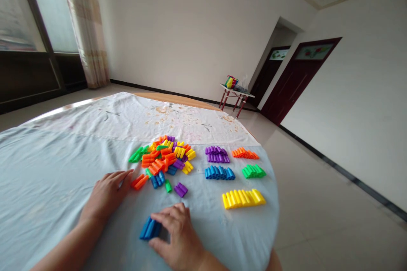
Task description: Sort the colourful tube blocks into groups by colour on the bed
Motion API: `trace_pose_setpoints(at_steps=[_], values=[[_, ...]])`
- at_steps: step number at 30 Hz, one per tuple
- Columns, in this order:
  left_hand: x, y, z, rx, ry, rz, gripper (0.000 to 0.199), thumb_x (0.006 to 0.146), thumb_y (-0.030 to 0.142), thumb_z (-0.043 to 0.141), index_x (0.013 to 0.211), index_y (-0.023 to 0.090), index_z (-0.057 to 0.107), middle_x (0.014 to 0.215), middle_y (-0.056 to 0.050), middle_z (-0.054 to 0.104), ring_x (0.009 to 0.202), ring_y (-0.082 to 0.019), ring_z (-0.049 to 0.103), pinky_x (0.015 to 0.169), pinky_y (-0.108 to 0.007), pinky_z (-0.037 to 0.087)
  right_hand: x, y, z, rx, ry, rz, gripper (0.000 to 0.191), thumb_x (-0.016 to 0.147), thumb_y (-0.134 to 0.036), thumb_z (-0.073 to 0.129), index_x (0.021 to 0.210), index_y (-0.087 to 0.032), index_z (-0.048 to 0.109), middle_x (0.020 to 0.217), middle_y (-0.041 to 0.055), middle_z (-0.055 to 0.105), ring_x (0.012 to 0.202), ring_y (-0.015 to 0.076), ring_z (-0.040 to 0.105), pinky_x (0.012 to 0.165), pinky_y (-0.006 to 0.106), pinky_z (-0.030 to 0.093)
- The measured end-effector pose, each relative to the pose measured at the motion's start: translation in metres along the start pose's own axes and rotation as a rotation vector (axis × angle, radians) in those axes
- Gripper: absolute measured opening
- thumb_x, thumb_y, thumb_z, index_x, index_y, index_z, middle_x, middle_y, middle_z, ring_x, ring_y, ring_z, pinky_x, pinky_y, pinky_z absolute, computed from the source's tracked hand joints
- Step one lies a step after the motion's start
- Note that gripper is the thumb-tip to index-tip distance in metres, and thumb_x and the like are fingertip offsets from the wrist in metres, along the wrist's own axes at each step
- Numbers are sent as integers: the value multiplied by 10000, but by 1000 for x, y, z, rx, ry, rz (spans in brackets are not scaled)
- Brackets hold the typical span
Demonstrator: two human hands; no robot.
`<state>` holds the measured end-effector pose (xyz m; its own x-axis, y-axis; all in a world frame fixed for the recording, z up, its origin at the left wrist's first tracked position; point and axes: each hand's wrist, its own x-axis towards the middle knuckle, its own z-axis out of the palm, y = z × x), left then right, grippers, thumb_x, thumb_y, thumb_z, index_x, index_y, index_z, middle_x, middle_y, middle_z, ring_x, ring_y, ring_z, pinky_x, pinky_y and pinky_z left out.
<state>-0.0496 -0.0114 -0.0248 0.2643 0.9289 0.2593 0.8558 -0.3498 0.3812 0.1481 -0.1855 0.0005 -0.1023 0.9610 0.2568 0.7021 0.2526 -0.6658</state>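
A mixed pile of small plastic bullet-shaped blocks [163, 157] in several colours lies on a round table covered by a pale cloth [63, 165]. To its right lie sorted rows: purple [216, 154], orange [244, 153], blue [219, 172], green [253, 171] and yellow [243, 198]. My right hand [178, 235] rests near the front edge, fingers closed on a small cluster of blue blocks [149, 228]. My left hand [106, 194] lies flat on the cloth, its fingertips touching two orange blocks [139, 181] at the pile's near edge.
The table's right edge drops off to a tiled floor [318, 186]. A small table with red legs [235, 95] holding coloured items stands by the far wall near two dark doors. A window and curtain are at the left.
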Motion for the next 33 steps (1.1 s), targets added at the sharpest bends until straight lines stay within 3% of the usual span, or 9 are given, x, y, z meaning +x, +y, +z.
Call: trace_pose_setpoints(at_steps=[9,15,23,25,28,33], values=[[0,3,-4,5,-16,5,500,849,470,272,1073,212,637,1084,-63,673,1038,-227,559,917,-348,405,-11,24,-44,-10,-31,1,549,722,-112,617,1219,-331,535,1128,11,598,1070,194,490,962,356,395],[2,-5,3,12,-12,15,495,836,461,289,1063,199,642,1102,-78,667,1045,-235,563,922,-360,407,-16,30,-44,-60,18,27,625,689,-92,614,1261,-315,494,1237,38,519,1139,213,445,1006,390,358],[4,-11,8,23,-9,21,513,843,470,272,1077,197,637,1126,-76,659,1069,-235,548,941,-377,398,-7,28,-44,-53,-66,48,604,700,-118,649,1254,-315,510,1065,30,573,1024,199,507,944,336,417],[5,-12,9,18,-13,24,519,840,479,269,1071,198,640,1133,-70,656,1068,-236,548,939,-377,400,-1,34,-57,-38,-58,41,631,701,-95,622,1278,-312,483,1082,32,553,1037,184,508,952,317,413],[5,-13,9,9,-16,21,525,836,490,268,1068,203,641,1127,-62,660,1064,-236,550,934,-380,404,8,50,-94,-54,26,39,641,720,-82,575,1304,-313,448,1128,36,533,1077,179,497,989,341,385],[5,-13,8,0,-9,13,520,822,498,289,1044,202,654,1079,-75,678,1039,-241,560,930,-389,405,21,102,-163,-188,176,143,601,729,-99,548,1288,-305,469,1173,43,535,1101,194,488,984,385,388]])
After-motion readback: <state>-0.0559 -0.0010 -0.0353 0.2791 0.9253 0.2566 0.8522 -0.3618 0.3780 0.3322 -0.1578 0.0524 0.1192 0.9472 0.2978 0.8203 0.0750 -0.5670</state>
